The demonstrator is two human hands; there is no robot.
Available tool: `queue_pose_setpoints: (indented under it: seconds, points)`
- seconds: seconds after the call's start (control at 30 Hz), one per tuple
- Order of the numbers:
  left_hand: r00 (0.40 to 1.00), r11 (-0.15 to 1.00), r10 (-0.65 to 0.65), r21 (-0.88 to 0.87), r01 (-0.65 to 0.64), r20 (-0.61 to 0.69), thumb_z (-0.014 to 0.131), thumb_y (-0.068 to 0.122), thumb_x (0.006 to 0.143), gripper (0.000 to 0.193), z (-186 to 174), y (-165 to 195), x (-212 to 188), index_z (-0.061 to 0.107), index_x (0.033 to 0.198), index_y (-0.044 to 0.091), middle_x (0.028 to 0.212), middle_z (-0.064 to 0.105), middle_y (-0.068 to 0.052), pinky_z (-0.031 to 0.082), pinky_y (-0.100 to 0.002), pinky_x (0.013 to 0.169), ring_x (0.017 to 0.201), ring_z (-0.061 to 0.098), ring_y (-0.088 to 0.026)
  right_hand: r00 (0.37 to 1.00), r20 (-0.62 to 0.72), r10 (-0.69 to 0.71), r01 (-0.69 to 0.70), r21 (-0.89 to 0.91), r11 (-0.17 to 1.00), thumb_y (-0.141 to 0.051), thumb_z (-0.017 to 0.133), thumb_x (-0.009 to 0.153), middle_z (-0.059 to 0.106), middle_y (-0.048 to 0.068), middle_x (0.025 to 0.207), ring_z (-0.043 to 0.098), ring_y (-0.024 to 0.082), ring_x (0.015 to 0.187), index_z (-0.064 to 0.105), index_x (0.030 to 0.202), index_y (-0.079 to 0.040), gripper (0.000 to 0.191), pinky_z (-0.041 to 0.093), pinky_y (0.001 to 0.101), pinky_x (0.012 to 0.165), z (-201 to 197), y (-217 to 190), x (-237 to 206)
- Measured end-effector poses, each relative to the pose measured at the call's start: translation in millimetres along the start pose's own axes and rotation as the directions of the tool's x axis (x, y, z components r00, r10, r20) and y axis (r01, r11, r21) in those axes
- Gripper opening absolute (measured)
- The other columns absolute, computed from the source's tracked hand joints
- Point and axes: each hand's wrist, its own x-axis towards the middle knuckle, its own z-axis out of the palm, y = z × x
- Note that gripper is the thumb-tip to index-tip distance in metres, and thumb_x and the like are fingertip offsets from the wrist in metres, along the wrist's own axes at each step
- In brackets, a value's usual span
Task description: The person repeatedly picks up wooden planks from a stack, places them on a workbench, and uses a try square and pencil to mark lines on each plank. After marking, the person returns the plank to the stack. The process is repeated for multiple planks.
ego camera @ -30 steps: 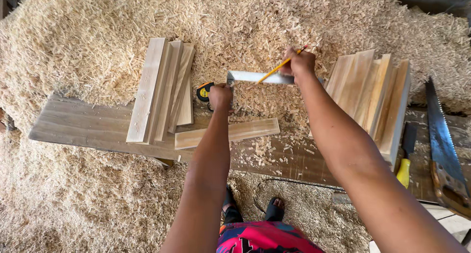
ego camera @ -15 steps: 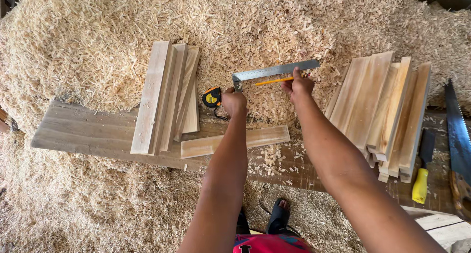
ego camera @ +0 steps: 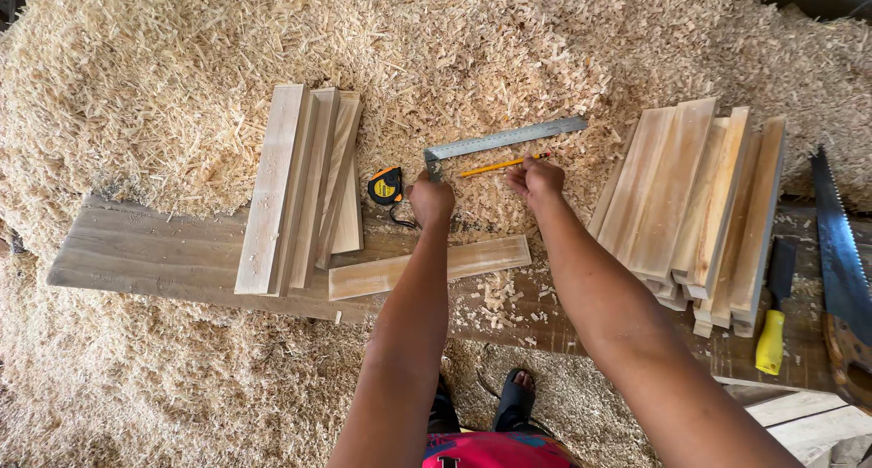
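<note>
I see my left hand [ego camera: 431, 198] curled, fingers gripping the short leg of a flat grey metal square [ego camera: 505, 140] lying on coarse wood shavings [ego camera: 182, 59]; my right hand [ego camera: 536, 178] sits loosely closed just below a slim yellow pencil [ego camera: 498, 166], contact unclear; a smooth pale slat [ego camera: 429, 266] rests on the rough worktop [ego camera: 145, 255]; the saw [ego camera: 840, 259] is cut off at the right edge.

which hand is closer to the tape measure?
Left. The left hand sits just right of the yellow-and-black tape measure, on the square's corner. The right hand is farther right, by the pencil.
</note>
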Motion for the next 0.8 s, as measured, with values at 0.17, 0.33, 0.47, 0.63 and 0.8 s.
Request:
queue_pose_setpoints:
  seconds: [0.17,0.33,0.47,0.63,0.8]
  points:
    - [0.998,1.000,0.000,0.030,-0.003,0.070,0.066,0.017,0.088,0.044,-9.0,10.5,-13.5,0.063,0.131,0.008,0.133,0.054,-0.025,0.051,-0.051,0.101,0.116,0.061,-0.044,0.977,0.128,-0.172,0.210,-0.430,0.878,-0.010,0.058,0.099,0.072,0.013,0.081,0.070,0.019,0.066,0.071,0.100,-0.001,0.015,0.061,0.0341,0.060,-8.4,8.5,-24.7]
    - [0.983,0.985,0.103,0.125,-0.122,0.153,0.066,0.006,0.084,0.054,-15.2,5.2,-24.9,0.056,0.137,0.002,0.140,0.046,-0.025,0.050,-0.052,0.102,0.120,0.057,-0.042,0.700,0.584,-0.411,0.712,-0.616,0.338,-0.010,0.064,0.099,0.074,0.010,0.096,0.071,0.021,0.083,0.072,0.099,-0.002,0.012,0.060,0.0376,0.078,-18.5,22.5,-60.0]
    - [0.930,0.922,0.206,0.260,-0.288,0.303,0.066,0.003,0.083,0.055,-15.4,-12.6,-36.7,0.058,0.137,0.006,0.140,0.052,-0.023,0.052,-0.050,0.104,0.115,0.063,-0.036,0.661,0.709,-0.246,0.750,-0.631,0.200,-0.013,0.064,0.096,0.074,0.011,0.111,0.073,0.022,0.094,0.071,0.117,-0.007,0.023,0.060,0.0390,0.089,-25.0,30.5,-93.0]
    - [0.805,0.755,0.346,0.367,-0.544,0.481,0.063,0.009,0.091,0.046,-25.2,-33.7,-66.0,0.067,0.136,0.014,0.134,0.067,-0.019,0.058,-0.047,0.103,0.114,0.069,-0.031,0.483,0.856,-0.185,0.846,-0.510,-0.152,-0.022,0.083,0.081,0.054,0.017,0.143,0.051,0.031,0.132,0.057,0.135,0.000,0.064,0.045,0.0453,0.106,-22.8,33.2,-127.5]
    - [0.670,0.587,0.380,0.395,-0.707,0.637,0.076,0.011,0.080,0.068,-66.9,-45.9,-102.0,0.057,0.144,0.022,0.140,0.055,-0.015,0.034,-0.058,0.119,0.135,0.049,-0.035,0.641,0.754,0.144,0.757,-0.589,-0.285,-0.029,0.079,0.085,0.052,0.007,0.145,0.049,0.023,0.135,0.051,0.145,-0.008,0.069,0.043,0.0415,0.116,-23.4,31.4,-153.8]
